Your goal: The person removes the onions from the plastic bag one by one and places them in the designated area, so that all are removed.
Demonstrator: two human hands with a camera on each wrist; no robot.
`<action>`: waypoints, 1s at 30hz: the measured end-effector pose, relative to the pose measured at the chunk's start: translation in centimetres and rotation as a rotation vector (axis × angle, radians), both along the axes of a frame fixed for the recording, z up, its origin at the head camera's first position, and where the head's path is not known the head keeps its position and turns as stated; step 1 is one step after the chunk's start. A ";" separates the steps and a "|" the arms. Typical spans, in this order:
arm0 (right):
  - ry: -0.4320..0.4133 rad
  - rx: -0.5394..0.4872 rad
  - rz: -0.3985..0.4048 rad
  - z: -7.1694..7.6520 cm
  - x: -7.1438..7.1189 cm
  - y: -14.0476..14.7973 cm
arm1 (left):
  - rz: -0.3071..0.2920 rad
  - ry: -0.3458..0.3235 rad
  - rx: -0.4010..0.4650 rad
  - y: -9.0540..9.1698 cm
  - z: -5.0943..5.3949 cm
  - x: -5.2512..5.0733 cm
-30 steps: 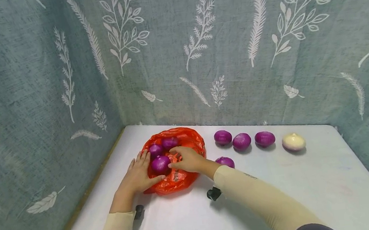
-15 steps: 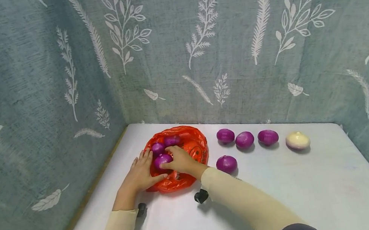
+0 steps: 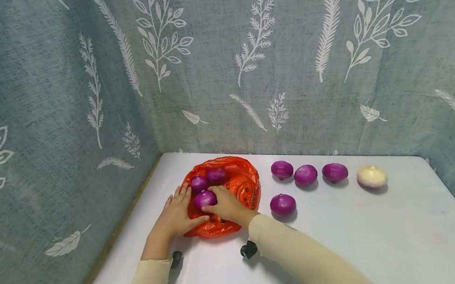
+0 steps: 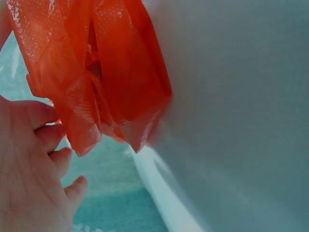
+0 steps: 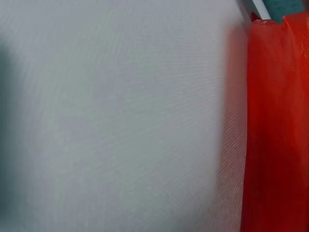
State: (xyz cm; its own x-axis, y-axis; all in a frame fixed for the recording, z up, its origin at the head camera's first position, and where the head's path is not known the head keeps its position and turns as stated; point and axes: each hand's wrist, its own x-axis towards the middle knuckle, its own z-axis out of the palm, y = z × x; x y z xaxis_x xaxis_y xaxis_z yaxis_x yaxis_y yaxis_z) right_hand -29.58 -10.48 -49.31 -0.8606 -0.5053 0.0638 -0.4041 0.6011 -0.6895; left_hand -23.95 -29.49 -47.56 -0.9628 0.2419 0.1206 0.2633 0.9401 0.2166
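An open red plastic bag (image 3: pixel 249 184) sits at the left of the table with three purple onions showing inside. My right hand (image 3: pixel 231 207) reaches in over its near right rim. Thumb and fingers hold the nearest purple onion (image 3: pixel 203 200) from its right side. Behind it lie another purple onion (image 3: pixel 199 183) and one more (image 3: pixel 216 175) against the far wall. My left hand (image 3: pixel 174 217) rests along the bag's left rim, fingers spread and nearly straight. In the left wrist view, the left hand's (image 4: pixel 34 159) fingertips touch the bag's outer wall (image 4: pixel 125 72).
Right of the bag stand a purple onion (image 3: pixel 283 205) and a back row of purple onions: one (image 3: pixel 282 169), a second (image 3: pixel 306 175), a third (image 3: pixel 335 172). Farther right sits a pale yellow-white onion (image 3: pixel 372 177). A patterned cloth (image 3: pixel 210 64) hangs behind the white table (image 3: pixel 394 235).
My right hand has closed in leftward on the nearest onion in the bag, uncovering the bag's printed right side. My left hand stays at the rim. The head view has shifted slightly.
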 end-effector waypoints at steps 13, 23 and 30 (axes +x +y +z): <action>0.036 0.023 0.040 0.5 0.1 2.3 | 0.009 -0.019 -0.003 0.5 -0.2 0.1; 0.075 0.075 0.083 1.8 0.0 4.7 | 0.020 -0.033 -0.003 0.4 -0.5 0.1; 0.067 0.052 0.063 2.2 -0.5 6.7 | 0.016 -0.031 0.001 0.7 -0.3 -0.1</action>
State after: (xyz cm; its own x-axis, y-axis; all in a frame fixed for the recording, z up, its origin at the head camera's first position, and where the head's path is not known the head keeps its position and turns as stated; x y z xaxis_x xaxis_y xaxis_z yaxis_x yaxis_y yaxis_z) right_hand -30.03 -3.74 -47.07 -0.8215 -0.5626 0.0929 -0.4868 0.6070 -0.6282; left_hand -24.06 -28.81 -47.83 -0.9699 0.2262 0.0905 0.2412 0.9439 0.2256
